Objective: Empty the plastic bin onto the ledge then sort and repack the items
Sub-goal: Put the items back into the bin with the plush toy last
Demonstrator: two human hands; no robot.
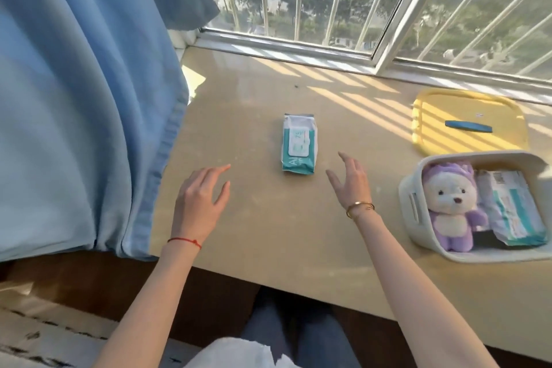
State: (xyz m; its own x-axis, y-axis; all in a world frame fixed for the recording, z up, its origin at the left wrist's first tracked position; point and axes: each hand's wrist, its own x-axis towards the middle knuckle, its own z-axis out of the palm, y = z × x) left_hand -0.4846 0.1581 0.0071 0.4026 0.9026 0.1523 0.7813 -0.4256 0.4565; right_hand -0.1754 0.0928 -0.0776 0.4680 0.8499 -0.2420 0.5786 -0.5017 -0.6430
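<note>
A teal and white wipes pack [298, 143] lies flat in the middle of the tan ledge [268, 233]. My left hand [200, 200] hovers to its lower left, fingers spread, holding nothing. My right hand [351, 181] hovers just right of the pack, also open and apart from it. At the right, the white plastic bin [413, 206] holds a purple and white plush bear [452, 205] and another wipes pack [510, 209]. The bin's yellow lid [466, 122] with a blue handle lies behind it.
A blue curtain [83, 98] hangs over the ledge's left side. A barred window [328, 3] runs along the back. The ledge's front edge is near my knees [286, 329]. A small dark speck [296, 86] lies near the back.
</note>
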